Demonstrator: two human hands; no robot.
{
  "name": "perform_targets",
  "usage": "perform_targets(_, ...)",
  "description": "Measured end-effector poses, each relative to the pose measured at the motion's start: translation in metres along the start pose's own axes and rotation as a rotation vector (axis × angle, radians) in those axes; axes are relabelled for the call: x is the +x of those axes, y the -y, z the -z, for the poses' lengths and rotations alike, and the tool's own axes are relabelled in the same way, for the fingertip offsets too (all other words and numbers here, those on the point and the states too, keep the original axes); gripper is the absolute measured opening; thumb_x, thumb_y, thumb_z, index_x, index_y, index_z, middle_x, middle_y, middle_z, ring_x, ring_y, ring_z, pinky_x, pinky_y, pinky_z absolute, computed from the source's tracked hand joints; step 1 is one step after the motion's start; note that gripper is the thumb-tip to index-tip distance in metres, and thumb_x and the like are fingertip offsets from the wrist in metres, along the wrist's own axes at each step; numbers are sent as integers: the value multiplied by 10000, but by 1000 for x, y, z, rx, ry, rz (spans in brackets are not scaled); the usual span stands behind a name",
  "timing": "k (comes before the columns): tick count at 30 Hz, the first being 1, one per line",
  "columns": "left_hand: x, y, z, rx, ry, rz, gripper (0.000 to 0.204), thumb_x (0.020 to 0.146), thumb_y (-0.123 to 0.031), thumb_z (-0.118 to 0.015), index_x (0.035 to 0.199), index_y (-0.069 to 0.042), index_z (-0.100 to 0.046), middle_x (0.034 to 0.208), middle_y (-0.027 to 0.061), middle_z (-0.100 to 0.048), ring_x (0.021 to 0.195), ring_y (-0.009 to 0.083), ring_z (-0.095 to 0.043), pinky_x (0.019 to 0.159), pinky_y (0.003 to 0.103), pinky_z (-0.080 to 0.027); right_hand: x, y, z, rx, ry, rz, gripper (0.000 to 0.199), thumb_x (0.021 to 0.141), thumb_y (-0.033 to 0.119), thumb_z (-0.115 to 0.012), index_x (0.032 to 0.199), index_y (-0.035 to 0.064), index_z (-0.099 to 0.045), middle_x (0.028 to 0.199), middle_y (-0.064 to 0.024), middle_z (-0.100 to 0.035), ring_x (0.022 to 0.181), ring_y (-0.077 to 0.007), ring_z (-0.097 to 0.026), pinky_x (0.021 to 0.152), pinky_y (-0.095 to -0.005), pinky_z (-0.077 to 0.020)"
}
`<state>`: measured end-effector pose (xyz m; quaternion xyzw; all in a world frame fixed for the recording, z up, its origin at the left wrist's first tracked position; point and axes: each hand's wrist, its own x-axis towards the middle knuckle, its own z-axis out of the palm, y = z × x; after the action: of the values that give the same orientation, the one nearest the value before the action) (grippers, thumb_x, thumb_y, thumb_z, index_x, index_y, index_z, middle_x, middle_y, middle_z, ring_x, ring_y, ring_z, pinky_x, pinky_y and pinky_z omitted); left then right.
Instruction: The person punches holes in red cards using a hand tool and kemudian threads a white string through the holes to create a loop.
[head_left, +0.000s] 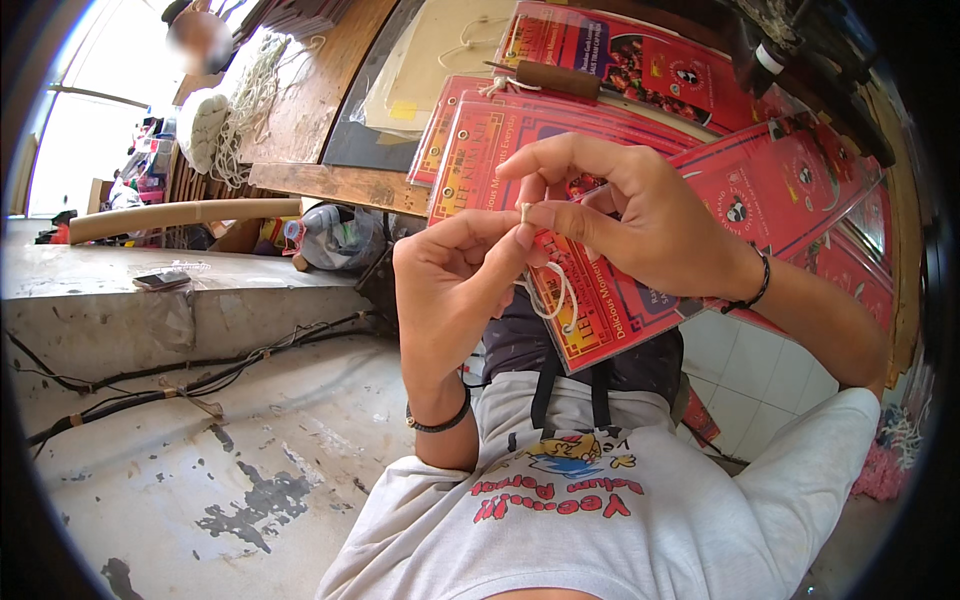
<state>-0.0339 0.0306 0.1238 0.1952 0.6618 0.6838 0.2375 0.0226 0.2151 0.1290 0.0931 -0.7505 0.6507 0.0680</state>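
Thumb and fingers of my left hand [440, 290] are pinched together on a short end of white cord [525, 211]. From the other side my right hand [620, 215] pinches the same cord, its thumb tip almost touching the left thumb. Below the fingers a loose loop of this cord runs to the yellow-patterned edge of a red printed card [630, 318]. The card lies tilted over my lap, partly hidden by my right hand. Just beyond, more red printed cards [470, 150] are piled on the bench.
An awl with a wooden handle [558, 80] rests on the far cards. Beige sheets [425, 75] lie on the wooden bench [330, 180]. White cord hangs in a skein [262, 90] at the upper left. Left are a cardboard tube [190, 216], a plastic bag [340, 237] and black cables [200, 385].
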Motion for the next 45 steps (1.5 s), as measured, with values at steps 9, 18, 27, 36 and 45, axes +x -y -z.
perform_targets(9, 0, 0, 0, 0, -21, 42, 189, 914, -131, -676, 961, 51, -694, 749, 77, -711, 494, 14, -513, 433, 153, -374, 0, -7, -1, 37, -9, 60, 224, 954, 80, -595, 1159, 0, -557, 1034, -41, -572, 961, -78, -567, 739, -208, -528)
perform_targets(18, 0, 2, 1, -14, -23, 27, 174, 910, -116, -681, 956, 52, -689, 739, 64, -701, 498, 6, -509, 430, 149, -367, -2, 2, 1, -44, -7, 19, 319, 916, 64, -618, 1217, 25, -519, 1028, -34, -569, 969, -93, -564, 745, -227, -529)
perform_targets(27, -1, 1, -1, 19, -32, 31, 173, 898, -126, -700, 932, 43, -697, 724, 55, -695, 500, 3, -512, 431, 147, -368, -2, 1, 2, 37, 21, -54, 315, 906, 53, -614, 1198, 46, -494, 984, -23, -551, 972, -85, -554, 742, -224, -523)
perform_targets(36, -1, 1, 0, -20, -19, 28, 189, 911, -137, -685, 941, 49, -691, 742, 73, -702, 490, 11, -514, 422, 150, -363, -2, 2, 1, 71, 10, -57, 323, 903, 31, -594, 1204, 38, -474, 992, -24, -542, 971, -86, -551, 745, -226, -522)
perform_targets(45, -1, 1, 1, -42, 8, 29, 158, 920, -112, -666, 920, 46, -659, 746, 69, -694, 493, 6, -497, 419, 149, -350, -1, 1, -2, -267, -32, 238, 258, 874, -17, -607, 1127, 34, -603, 1034, -58, -608, 912, -150, -613, 698, -265, -539)
